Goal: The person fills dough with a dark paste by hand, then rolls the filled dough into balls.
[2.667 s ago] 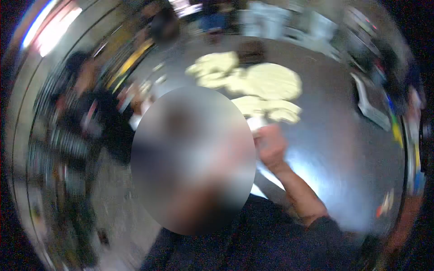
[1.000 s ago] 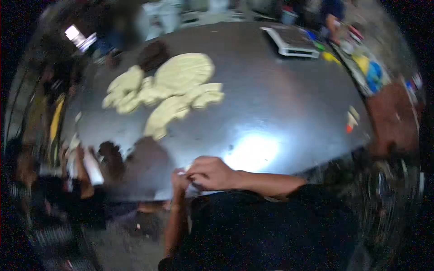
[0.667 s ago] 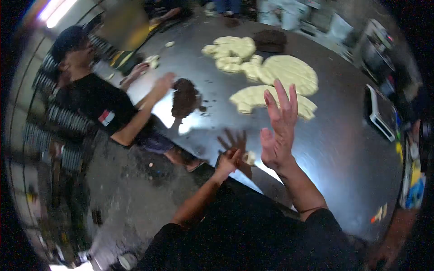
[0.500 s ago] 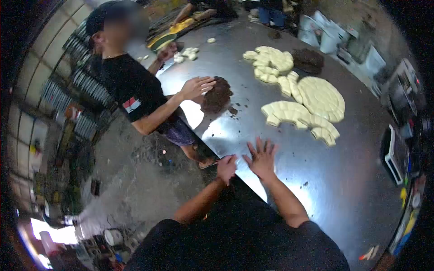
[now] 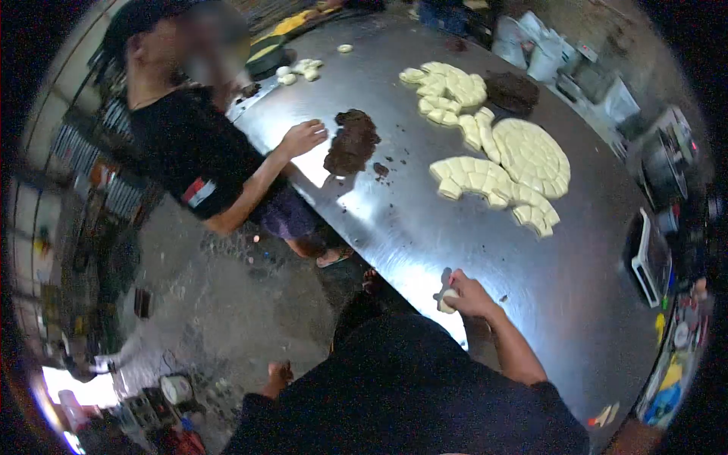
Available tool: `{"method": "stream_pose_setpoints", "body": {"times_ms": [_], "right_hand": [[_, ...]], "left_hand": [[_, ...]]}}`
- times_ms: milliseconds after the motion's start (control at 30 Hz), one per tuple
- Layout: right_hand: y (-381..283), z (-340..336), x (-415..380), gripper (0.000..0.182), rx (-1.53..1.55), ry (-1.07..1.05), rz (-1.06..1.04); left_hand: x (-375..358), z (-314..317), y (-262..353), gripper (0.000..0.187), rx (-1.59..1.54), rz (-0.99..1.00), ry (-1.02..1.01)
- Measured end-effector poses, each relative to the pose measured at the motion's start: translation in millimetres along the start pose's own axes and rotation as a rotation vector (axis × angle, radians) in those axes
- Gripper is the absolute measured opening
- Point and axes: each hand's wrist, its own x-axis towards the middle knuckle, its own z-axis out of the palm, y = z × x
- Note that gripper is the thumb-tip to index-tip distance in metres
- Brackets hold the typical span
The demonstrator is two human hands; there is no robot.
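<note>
My right hand [image 5: 472, 297] is above the near edge of the metal table, its fingers closed on a small pale rounded piece of dough [image 5: 449, 301]. A dark shadow lies on the bright steel beside it. My left hand [image 5: 279, 374] hangs low at my side over the floor, away from the table, with curled fingers and nothing visible in them. Further up the table lie a round of cut dough pieces [image 5: 531, 158] and a curved row of dough pieces [image 5: 472, 178], both out of reach of my hands at this moment.
A co-worker in a black shirt [image 5: 178, 136] stands at the left edge, one hand beside a dark brown mass [image 5: 353, 142]. Another dark lump [image 5: 513, 92] sits behind the dough. Small dough balls [image 5: 307, 70] lie far left. A white-framed device [image 5: 648, 258] stands at right.
My right hand went from spread over the table to closed on a piece of dough. My left hand dropped from the table edge to my side. The co-worker's hand drew back from the brown mass.
</note>
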Motion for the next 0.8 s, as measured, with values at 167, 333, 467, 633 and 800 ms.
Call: {"method": "stream_pose_setpoints", "body": {"times_ms": [167,333,467,633,800], "right_hand": [[-68,-29,79,0.052,0.504,0.4,-0.305],[-163,-87,91,0.045,0.472,0.612,-0.526],[-79,-48,153,0.041,-0.253,1.002,-0.312],[5,-40,212,0.032,-0.455,0.962,-0.149],[0,-42,215,0.022,-0.165,0.897,-0.108]], "left_hand": [[40,-17,28,0.031,0.081,0.196,-0.077],[101,-88,145,0.032,-0.796,0.183,-0.111],[154,-120,163,0.034,-1.517,0.353,-0.754],[82,-138,216,0.033,-1.072,0.161,-0.079],[-11,-210,322,0.038,-0.916,0.308,-0.005]]}}
